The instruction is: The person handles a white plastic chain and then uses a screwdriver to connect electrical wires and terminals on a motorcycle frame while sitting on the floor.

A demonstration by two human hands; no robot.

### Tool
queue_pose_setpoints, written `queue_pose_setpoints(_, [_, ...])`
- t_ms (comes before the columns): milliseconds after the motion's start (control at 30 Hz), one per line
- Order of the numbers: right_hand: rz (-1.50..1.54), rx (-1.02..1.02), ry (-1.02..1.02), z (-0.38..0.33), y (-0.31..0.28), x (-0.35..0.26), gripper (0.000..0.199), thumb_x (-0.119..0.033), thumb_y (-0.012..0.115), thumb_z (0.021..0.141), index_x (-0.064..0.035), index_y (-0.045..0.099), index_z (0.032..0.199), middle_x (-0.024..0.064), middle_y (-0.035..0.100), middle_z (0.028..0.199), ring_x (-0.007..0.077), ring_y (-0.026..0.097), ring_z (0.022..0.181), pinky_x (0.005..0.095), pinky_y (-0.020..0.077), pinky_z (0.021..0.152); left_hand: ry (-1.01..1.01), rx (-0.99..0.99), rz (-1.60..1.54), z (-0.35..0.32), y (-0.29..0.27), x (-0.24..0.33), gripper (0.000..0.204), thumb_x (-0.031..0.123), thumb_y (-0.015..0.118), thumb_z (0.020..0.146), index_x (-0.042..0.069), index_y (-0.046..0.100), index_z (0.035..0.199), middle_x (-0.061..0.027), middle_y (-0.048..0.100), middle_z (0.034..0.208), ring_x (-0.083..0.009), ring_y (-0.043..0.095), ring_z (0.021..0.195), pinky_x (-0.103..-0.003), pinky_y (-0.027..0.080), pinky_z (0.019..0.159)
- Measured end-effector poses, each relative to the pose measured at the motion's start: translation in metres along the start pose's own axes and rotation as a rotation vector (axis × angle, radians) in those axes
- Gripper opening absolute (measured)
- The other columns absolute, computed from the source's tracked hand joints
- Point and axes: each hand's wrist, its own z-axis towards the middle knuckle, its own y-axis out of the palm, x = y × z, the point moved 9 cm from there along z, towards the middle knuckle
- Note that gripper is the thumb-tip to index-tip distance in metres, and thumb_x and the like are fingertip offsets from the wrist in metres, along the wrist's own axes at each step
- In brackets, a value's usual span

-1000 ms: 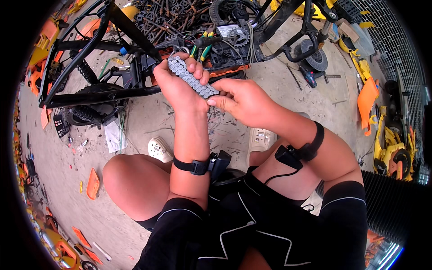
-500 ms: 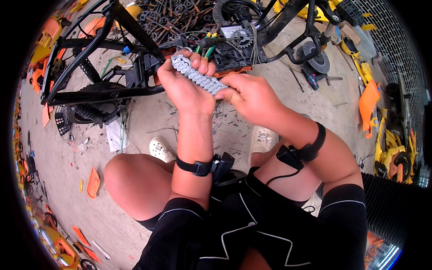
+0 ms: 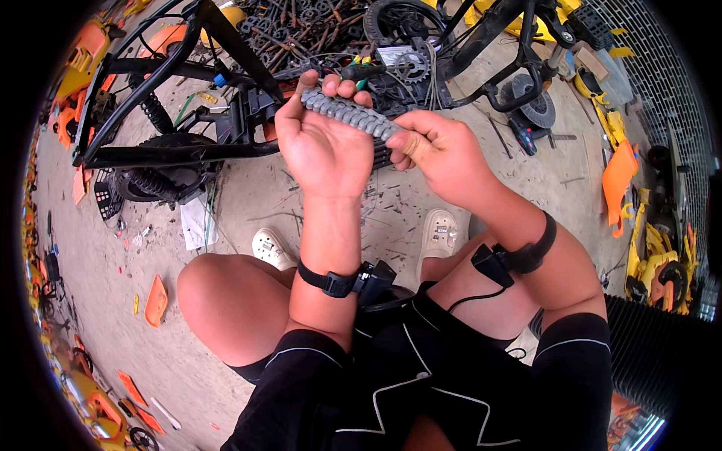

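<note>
hands, left (image 3: pixel 322 146) and right (image 3: pixel 440 154), both clamped on grey ridged strip (image 3: pixel 347 114) above black frame (image 3: pixel 180 154)

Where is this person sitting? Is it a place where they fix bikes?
It looks like a repair or scrap yard. A stripped black bike frame lies on the dirt floor, with a heap of rusty metal parts behind it and orange plastic panels scattered about.

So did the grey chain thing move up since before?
Yes. The grey chain strip has risen a little, and its far end now overlaps the black frame and the wires behind it.
</note>
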Motion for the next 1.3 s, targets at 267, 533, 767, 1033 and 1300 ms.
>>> queue_pose_setpoints(267, [0.344, -0.123, 0.219, -0.001, -0.002, 0.008, 0.026, -0.025, 0.057, 0.101, -0.0005, 0.065, 0.096, 0.0044, 0.064, 0.075, 0.0112, 0.061, 0.065, 0.0266, 0.0520, 0.062, 0.073, -0.038, 0.175, -0.001, -0.001, -0.009, 0.030, 0.033, 0.044, 0.104, 0.007, 0.054, 0.115, -0.0081, 0.056, 0.104, -0.0238, 0.054, 0.100, -0.040, 0.044, 0.095])
queue_pose_setpoints(533, [0.571, -0.182, 0.314, -0.003, -0.003, 0.008, 0.036, -0.034, 0.054, 0.102, -0.0005, 0.065, 0.095, 0.0036, 0.062, 0.073, 0.0130, 0.060, 0.064, 0.0284, 0.0514, 0.063, 0.226, 0.026, 0.530, -0.003, 0.002, -0.003, 0.045, 0.036, 0.042, 0.106, 0.001, 0.047, 0.133, -0.0107, 0.060, 0.108, -0.0234, 0.055, 0.105, -0.040, 0.044, 0.097])
queue_pose_setpoints(767, [0.617, -0.243, 0.325, -0.003, -0.013, 0.005, 0.038, -0.036, 0.055, 0.101, -0.0001, 0.066, 0.095, 0.0036, 0.063, 0.073, 0.0139, 0.061, 0.063, 0.0283, 0.0512, 0.062, 0.162, -0.060, 0.677, 0.003, 0.002, 0.004, 0.034, 0.025, 0.049, 0.104, -0.002, 0.057, 0.125, -0.0077, 0.063, 0.110, -0.0163, 0.060, 0.101, -0.034, 0.047, 0.092])
queue_pose_setpoints(1033, [0.502, -0.298, 0.312, -0.008, -0.014, 0.000, 0.033, -0.028, 0.054, 0.101, 0.0026, 0.065, 0.101, 0.0079, 0.065, 0.074, 0.0175, 0.062, 0.063, 0.0285, 0.0517, 0.061, 0.100, -0.232, 0.659, 0.004, 0.008, 0.012, 0.032, 0.025, 0.050, 0.103, -0.003, 0.056, 0.118, -0.0108, 0.062, 0.110, -0.0212, 0.057, 0.108, -0.039, 0.043, 0.099])
queue_pose_setpoints(1300, [0.561, -0.319, 0.345, -0.006, -0.016, 0.009, 0.035, -0.033, 0.057, 0.100, -0.0002, 0.066, 0.095, 0.0047, 0.065, 0.072, 0.0156, 0.063, 0.062, 0.0280, 0.0494, 0.059, 0.084, -0.203, 0.634, 0.001, 0.011, 0.010, 0.033, 0.023, 0.052, 0.103, -0.004, 0.059, 0.121, -0.0141, 0.064, 0.111, -0.0229, 0.062, 0.106, -0.039, 0.048, 0.095])
